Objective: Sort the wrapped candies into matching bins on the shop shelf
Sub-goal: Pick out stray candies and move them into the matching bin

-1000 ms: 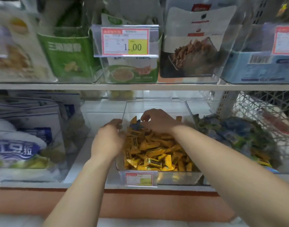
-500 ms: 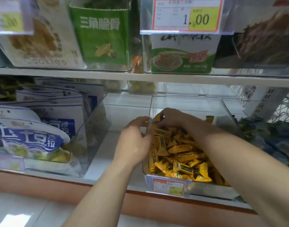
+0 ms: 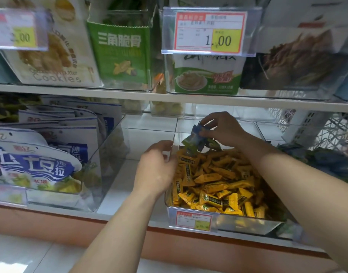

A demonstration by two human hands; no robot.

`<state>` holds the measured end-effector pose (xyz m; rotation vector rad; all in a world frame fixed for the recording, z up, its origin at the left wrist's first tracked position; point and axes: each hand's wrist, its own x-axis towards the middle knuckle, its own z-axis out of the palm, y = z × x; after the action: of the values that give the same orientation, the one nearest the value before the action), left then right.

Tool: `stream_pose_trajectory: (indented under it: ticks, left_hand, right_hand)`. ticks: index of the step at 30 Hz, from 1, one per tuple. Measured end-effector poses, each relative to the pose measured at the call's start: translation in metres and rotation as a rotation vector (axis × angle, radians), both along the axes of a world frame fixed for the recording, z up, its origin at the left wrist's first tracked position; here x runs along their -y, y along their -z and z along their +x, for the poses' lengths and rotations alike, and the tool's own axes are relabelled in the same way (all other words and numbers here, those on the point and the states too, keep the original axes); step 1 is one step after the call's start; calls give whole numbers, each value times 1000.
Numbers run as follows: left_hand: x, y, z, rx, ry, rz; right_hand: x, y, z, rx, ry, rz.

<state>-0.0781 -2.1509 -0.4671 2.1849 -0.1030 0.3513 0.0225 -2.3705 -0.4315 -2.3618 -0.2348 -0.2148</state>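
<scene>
A shop: price tags front shelved snack packets.

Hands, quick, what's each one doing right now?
Left hand: holding nothing, resting on the clear bin wall.
Right hand: closed on blue-green candies.

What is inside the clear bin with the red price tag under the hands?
The clear bin holds a heap of yellow wrapped candies. The right hand lifts blue and green candies above it. Deeper layers are covered.
</scene>
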Motion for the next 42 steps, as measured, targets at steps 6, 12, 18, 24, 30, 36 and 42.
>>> stream_pose_trajectory:
  ticks: [6, 12, 18, 24, 30, 36, 42]
  left_hand:
    - [21, -13, -5, 137, 22, 87]
    - [47, -18, -14, 116, 233, -22]
    - [58, -17, -13, 74, 264, -211]
    - [60, -14, -16, -9, 294, -339]
    - [67, -11, -15, -103, 255, -445]
    - [75, -19, -19, -163, 221, -601]
    - [97, -26, -31, -156, 196, -477]
  right_hand:
    - [8, -23, -48, -68, -34, 349]
    - [4, -25, -83, -156, -68, 575]
    - [5, -15, -98, -197, 27, 705]
    - [16, -1, -121, -232, -129, 807]
    - [26, 2, -132, -77, -51, 653]
    - [29, 3, -136, -110, 68, 835]
    - [15, 7, -138, -212, 50, 844]
